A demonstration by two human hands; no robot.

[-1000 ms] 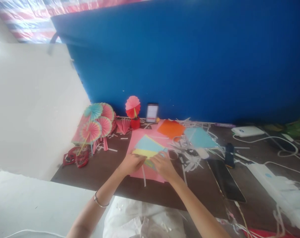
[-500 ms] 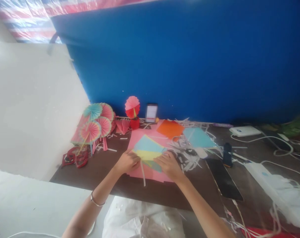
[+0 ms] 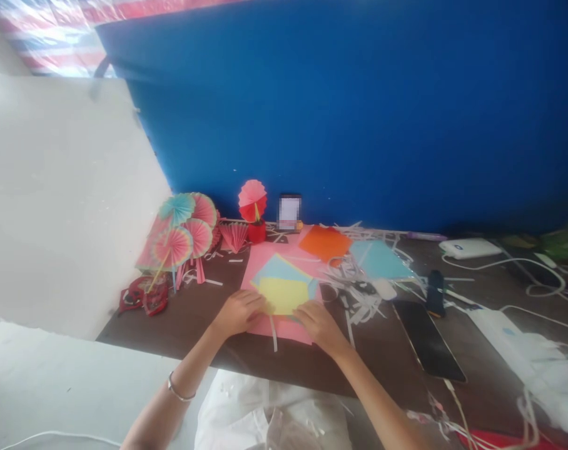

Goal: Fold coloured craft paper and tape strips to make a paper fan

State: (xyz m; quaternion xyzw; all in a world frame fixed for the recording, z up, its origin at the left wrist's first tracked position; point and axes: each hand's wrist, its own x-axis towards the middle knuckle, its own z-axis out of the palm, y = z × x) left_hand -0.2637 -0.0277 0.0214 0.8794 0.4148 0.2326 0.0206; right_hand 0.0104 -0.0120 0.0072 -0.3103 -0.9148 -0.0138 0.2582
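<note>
A sheet of yellow and light-blue paper lies in front of me, its wide yellow strip facing up and a blue corner pointing away. My left hand has its fingers closed on the left edge of this paper. At the lower right edge, my right hand grips it with bent fingers. Both thumbs are mostly hidden. Under the paper are larger pink sheets. A narrow white paper strip sticks out beside my left hand toward me.
Pleated paper fans stand at the left, near a red pot with a round paper flower. Orange paper, blue paper and shredded strips lie behind and right. Farther right are a phone, cables and a power strip.
The yellow area facing up has grown, with less blue showing behind it. Both hands have moved slightly toward me along the paper's edges.
</note>
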